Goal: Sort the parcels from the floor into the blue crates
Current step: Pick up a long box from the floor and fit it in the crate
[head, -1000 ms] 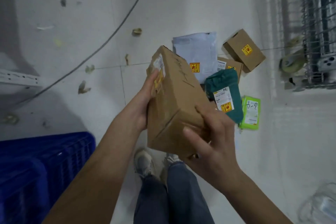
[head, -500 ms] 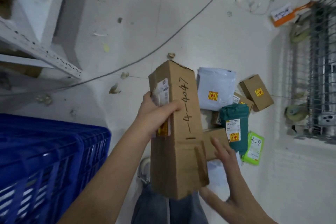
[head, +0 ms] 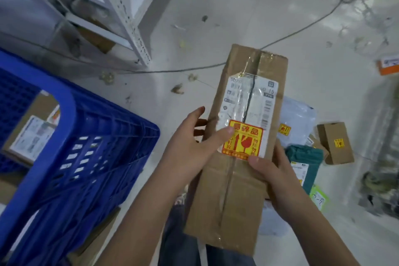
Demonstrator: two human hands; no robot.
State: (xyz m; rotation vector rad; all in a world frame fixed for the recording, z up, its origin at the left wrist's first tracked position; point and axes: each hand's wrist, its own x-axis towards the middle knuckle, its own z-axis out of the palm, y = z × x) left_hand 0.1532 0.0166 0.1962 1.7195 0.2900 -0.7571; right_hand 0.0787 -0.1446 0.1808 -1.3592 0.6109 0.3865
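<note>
Holding item one, a long cardboard box, label up, in both grips, left hand and right hand curled round its sides beside the blue crate, I log one parcel crated, several floor parcels outstanding.

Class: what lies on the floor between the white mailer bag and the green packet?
In the head view, the teal parcel lies between the white mailer bag and green packet.
</note>
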